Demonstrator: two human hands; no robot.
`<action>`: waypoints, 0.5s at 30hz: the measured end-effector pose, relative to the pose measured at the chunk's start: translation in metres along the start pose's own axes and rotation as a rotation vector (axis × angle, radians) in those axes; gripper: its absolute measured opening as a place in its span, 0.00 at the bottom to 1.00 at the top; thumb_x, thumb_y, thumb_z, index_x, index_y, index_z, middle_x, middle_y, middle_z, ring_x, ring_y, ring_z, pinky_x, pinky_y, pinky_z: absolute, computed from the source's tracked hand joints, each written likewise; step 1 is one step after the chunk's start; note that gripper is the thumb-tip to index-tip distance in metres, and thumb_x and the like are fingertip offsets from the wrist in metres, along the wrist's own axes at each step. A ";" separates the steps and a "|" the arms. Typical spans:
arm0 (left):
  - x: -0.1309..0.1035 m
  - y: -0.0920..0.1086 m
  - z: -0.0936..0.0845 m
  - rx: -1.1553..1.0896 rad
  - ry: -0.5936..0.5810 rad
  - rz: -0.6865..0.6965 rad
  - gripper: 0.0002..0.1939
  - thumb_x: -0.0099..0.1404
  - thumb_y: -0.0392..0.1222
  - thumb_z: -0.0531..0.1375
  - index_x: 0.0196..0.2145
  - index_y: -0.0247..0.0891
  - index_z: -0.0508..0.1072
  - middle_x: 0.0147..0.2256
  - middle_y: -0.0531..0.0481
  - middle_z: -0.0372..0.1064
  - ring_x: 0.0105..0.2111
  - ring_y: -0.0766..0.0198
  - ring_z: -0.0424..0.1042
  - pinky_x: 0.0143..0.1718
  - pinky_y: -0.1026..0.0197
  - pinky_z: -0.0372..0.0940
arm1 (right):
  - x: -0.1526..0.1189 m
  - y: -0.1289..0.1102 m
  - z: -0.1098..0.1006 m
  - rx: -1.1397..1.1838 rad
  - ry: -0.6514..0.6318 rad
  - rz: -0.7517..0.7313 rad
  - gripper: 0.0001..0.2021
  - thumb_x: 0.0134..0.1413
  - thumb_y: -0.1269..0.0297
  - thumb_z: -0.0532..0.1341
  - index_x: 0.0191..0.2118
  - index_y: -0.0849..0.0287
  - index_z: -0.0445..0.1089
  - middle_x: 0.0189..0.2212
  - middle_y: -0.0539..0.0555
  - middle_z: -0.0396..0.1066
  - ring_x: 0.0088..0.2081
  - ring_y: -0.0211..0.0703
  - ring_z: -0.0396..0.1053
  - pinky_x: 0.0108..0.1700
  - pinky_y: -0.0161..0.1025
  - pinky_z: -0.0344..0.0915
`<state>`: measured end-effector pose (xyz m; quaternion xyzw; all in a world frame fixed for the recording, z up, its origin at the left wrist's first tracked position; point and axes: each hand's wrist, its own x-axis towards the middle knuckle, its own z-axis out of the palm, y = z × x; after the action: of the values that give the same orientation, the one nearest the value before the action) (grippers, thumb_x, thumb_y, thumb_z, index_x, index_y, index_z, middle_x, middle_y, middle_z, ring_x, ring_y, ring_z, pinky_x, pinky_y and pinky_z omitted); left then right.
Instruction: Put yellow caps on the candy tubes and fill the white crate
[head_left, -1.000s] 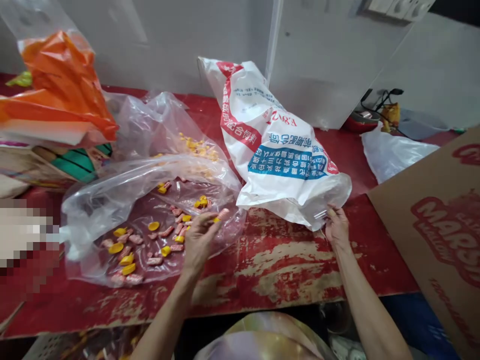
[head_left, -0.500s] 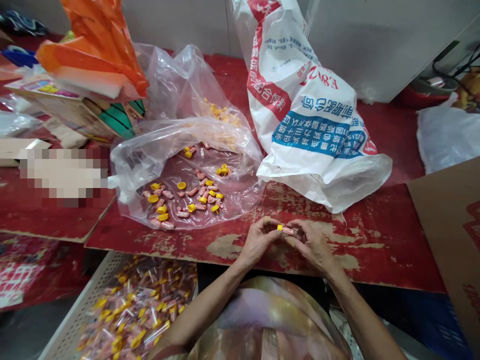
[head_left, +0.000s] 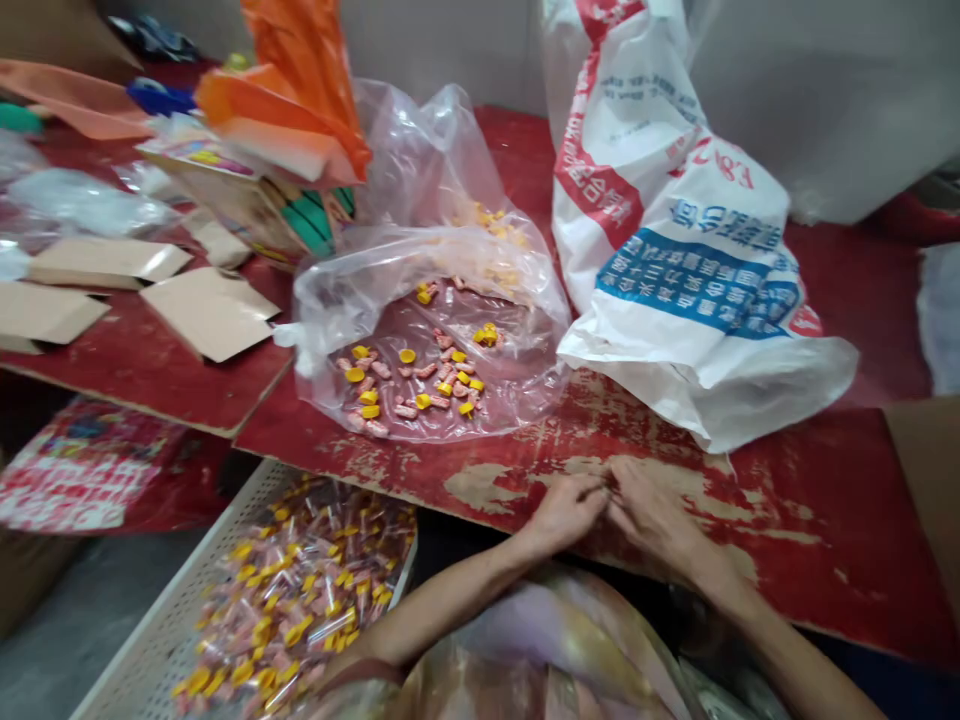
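My left hand (head_left: 568, 512) and my right hand (head_left: 646, 510) meet over the front edge of the worn red table (head_left: 480, 488). The fingers of both are curled together, and whatever lies between them is hidden. Beyond them a clear plastic bag (head_left: 517, 385) lies spread open, with pink pieces (head_left: 406, 411) and yellow caps (head_left: 406, 356) on it. Lower left, a white perforated crate (head_left: 161, 610) holds many clear tubes with pink contents and yellow caps (head_left: 298, 630).
A white woven sack (head_left: 675, 190) with red and blue print stands behind my hands. To the left are an orange bag (head_left: 300, 90), a box (head_left: 225, 195) and flat cardboard pieces (head_left: 214, 312). A cardboard box (head_left: 926, 470) stands at the right edge.
The view has shifted, so the table things appear further right. My hands have closed together, and the yellow-capped tube seen between them earlier is now out of sight.
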<state>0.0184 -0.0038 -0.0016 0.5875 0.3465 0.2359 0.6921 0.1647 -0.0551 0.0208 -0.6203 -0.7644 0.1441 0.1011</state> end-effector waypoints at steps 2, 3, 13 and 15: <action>0.000 0.006 -0.006 0.203 0.019 0.118 0.09 0.58 0.36 0.55 0.32 0.36 0.76 0.33 0.47 0.71 0.37 0.60 0.68 0.42 0.59 0.64 | -0.001 0.013 0.003 -0.112 -0.074 -0.013 0.07 0.55 0.73 0.47 0.39 0.58 0.58 0.31 0.54 0.63 0.27 0.41 0.63 0.30 0.38 0.59; 0.000 0.009 -0.011 0.266 0.062 0.165 0.11 0.58 0.34 0.54 0.35 0.37 0.75 0.36 0.46 0.71 0.39 0.59 0.68 0.44 0.59 0.63 | -0.001 0.018 0.007 -0.194 -0.087 -0.018 0.08 0.54 0.74 0.47 0.38 0.59 0.59 0.31 0.54 0.64 0.26 0.42 0.63 0.29 0.38 0.58; 0.000 -0.002 -0.042 0.086 0.465 0.094 0.12 0.63 0.38 0.52 0.41 0.40 0.74 0.35 0.47 0.69 0.36 0.61 0.69 0.41 0.59 0.63 | 0.021 0.006 0.025 -0.506 -0.223 0.161 0.13 0.53 0.81 0.48 0.39 0.58 0.63 0.32 0.58 0.67 0.20 0.41 0.66 0.20 0.36 0.52; 0.003 -0.003 -0.038 0.021 0.475 0.087 0.12 0.63 0.40 0.53 0.43 0.41 0.73 0.38 0.47 0.70 0.40 0.59 0.69 0.45 0.58 0.63 | 0.025 0.002 0.021 -0.379 -0.223 0.226 0.12 0.53 0.79 0.50 0.40 0.58 0.62 0.32 0.58 0.67 0.20 0.39 0.66 0.22 0.34 0.55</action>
<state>-0.0086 0.0227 -0.0081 0.5373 0.4763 0.3933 0.5743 0.1546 -0.0323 -0.0003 -0.6900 -0.7099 0.0759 -0.1187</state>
